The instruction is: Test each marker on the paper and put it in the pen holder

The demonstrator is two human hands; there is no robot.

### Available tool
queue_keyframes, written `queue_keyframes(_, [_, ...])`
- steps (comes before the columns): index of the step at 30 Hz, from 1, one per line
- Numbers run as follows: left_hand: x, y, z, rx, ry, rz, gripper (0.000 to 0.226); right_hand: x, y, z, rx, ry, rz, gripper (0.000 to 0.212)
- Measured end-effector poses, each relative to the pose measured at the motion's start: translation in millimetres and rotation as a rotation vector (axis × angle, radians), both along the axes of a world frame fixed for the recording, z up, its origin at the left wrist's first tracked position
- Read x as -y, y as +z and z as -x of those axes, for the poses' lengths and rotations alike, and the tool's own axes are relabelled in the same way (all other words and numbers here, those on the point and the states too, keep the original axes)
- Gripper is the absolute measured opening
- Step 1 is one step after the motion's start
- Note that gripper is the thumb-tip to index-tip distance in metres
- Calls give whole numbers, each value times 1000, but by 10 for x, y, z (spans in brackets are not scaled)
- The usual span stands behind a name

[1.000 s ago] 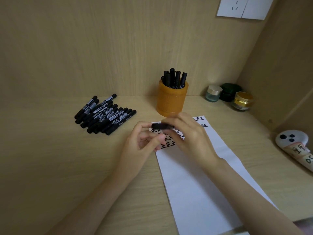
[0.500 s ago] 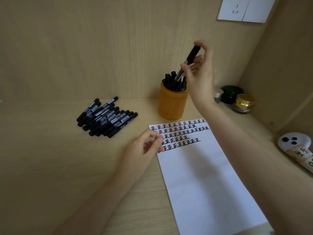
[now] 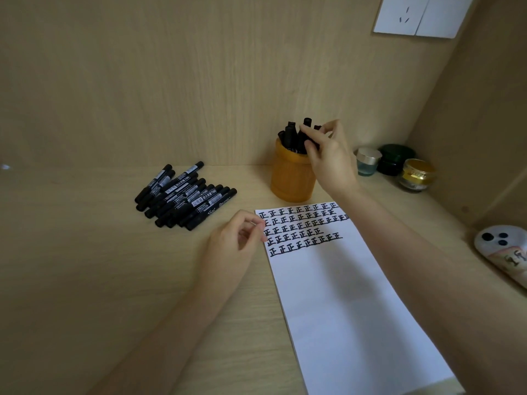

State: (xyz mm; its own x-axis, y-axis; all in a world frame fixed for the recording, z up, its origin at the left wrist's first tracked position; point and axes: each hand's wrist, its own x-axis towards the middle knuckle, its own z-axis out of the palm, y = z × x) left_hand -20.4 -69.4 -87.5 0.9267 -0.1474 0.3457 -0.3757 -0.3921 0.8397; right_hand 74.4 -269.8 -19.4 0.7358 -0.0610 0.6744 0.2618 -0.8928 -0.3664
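Two hands — right hand (image 3: 330, 158) pinches marker (image 3: 303, 136) in pen holder (image 3: 288, 178); left hand (image 3: 231, 243) loosely curled.

Rows of the handwritten black character 正 are filling the top of the paper (image 3: 342, 295), starting just beside the fingers (image 3: 254, 222) of the left hand (image 3: 228, 246). The loose markers (image 3: 185, 195), lying left of those fingers, are showing 700 on white labels; smaller print is blurring.

Matt, pale wood-grain desk (image 3: 85, 266); smooth amber wooden pen holder (image 3: 288, 181); matt white paper (image 3: 342, 309); faintly glossy black plastic markers (image 3: 185, 195); glass jar (image 3: 366, 169), shiny metallic lid (image 3: 369, 155).
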Motion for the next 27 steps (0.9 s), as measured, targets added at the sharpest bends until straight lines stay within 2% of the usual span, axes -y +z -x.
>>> queue_keyframes(3, [-37, -50, -69, 20, 80, -64, 5, 39, 36, -2, -103, -70, 111, 44])
queue_keyframes(5, [-77, -81, -111, 76, 133, -162, 10, 53, 49, -1, -176, -31, 134, 51])
queue_keyframes(9, [-213, -107, -205, 220, 252, -335, 26, 16, -31, 142, -117, 29, -12, 65])
queue_keyframes(12, [-281, -149, -257, 216, 330, -455, 33, -33, -134, 350, -41, 22, -126, 54])
queue_keyframes(15, [-299, -183, -272, 109, 361, -525, 36, -82, -265, 575, -38, 104, -138, 45])
queue_keyframes(18, [-309, -190, -280, 104, 397, -578, 36, -114, -362, 753, -43, 149, -142, 40])
queue_keyframes(22, [-295, -171, -266, 143, 434, -586, 36, -160, -434, 913, -54, 169, -154, 34])
queue_keyframes(27, [-328, -198, -280, 85, 435, -573, 33, -191, -513, 1034, -119, 190, -165, 28])
